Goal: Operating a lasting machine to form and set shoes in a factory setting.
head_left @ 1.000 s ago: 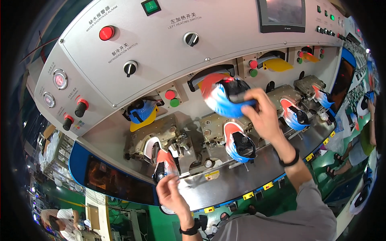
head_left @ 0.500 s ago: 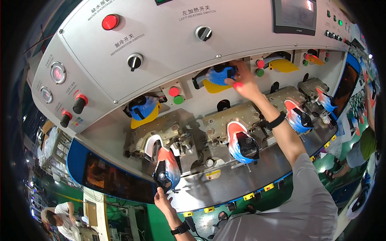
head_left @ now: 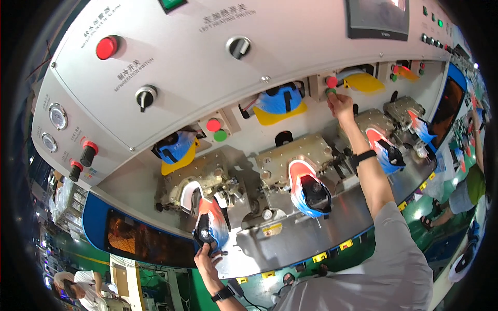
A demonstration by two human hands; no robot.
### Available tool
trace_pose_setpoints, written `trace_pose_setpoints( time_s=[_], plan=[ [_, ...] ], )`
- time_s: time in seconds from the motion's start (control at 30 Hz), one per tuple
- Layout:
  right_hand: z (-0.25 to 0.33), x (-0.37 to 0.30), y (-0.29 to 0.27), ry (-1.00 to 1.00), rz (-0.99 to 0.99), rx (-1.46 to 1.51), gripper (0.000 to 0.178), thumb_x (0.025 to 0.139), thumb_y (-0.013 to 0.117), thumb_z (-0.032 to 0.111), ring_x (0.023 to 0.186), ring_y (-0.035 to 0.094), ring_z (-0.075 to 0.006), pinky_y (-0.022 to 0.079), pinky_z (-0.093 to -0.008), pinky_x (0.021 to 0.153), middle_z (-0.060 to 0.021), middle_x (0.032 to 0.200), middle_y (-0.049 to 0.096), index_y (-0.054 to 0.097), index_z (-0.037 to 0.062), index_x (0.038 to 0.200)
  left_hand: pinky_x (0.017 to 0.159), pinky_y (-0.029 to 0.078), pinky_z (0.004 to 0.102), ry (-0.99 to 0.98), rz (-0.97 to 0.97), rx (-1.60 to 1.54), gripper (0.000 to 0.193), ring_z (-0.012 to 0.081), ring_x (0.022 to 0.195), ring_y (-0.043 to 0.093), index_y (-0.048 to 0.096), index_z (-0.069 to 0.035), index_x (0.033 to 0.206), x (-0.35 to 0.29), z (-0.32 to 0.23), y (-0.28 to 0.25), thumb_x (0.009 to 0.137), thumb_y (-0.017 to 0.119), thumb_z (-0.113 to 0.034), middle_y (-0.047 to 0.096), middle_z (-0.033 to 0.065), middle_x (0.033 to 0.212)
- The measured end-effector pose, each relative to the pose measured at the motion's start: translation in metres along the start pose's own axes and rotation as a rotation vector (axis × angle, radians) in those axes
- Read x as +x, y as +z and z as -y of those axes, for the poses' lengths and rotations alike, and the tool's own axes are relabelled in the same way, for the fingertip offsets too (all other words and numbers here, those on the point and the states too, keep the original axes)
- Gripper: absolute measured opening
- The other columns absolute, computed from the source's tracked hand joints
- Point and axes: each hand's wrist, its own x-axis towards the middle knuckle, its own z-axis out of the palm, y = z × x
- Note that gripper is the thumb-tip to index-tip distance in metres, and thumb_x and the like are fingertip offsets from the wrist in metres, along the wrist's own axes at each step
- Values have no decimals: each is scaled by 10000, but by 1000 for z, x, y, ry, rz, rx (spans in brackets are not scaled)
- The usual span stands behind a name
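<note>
My left hand [head_left: 207, 263] pinches the heel end of a red, white and blue shoe upper [head_left: 213, 225] at the front left of a grey machine. That upper lies beside a white horseshoe-shaped pad [head_left: 192, 190]. My right hand [head_left: 341, 109] is curled, its fingertips at a green button [head_left: 330, 92] below a red button [head_left: 331, 82]. Left of it, a blue shoe upper [head_left: 280, 100] sits over a yellow flap [head_left: 280, 116] under the panel. A second red, white and blue upper [head_left: 296, 179] sits at the middle station, apart from both hands.
Metal mould blocks [head_left: 295, 153] line the machine's bed. Another blue upper [head_left: 178, 147] hangs at the left, and further uppers [head_left: 381, 145] stand at the right. Knobs and a screen [head_left: 377, 18] cover the panel above. A person [head_left: 78, 287] works at the lower left.
My right hand has left the blue upper and moved right and slightly down to the green button. The left hand remains at the heel of the front-left upper. The view has shifted slightly.
</note>
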Motion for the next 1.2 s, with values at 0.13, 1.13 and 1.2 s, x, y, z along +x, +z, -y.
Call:
trace_pose_setpoints(
  time_s=[0.13, 1.13, 1.2],
  plan=[
    [3, 2, -4, -9, 8, -61, 388, 948, 578, 315, 473, 475, -101, 358, -285, 442, -10, 577, 538, 604, 31, 684, 646, 510, 394, -53, 161, -42, 289, 200, 669, 587, 664, -30, 979, 11, 2, -3, 881, 591, -292, 654, 73, 826],
    [5, -308, -38, -466, 618, -520, 359, 762, 652, 3, 1012, 541, -367, 459, -436, 861, -166, 1012, 596, 585, 17, 1115, 764, 495, 247, 454, 298, -26, 343, 101, 838, 622, 627, -25, 1018, -204, 34, 87, 774, 821, -169, 695, 42, 927],
    [6, -316, -40, -440, 623, -561, 341, 763, 648, -11, 999, 541, -369, 458, -435, 854, -165, 1002, 597, 590, 8, 1099, 756, 490, 246, 409, 327, 11, 344, 92, 825, 609, 627, -22, 1021, -212, 23, 84, 772, 821, -160, 687, 31, 913]
  ],
)
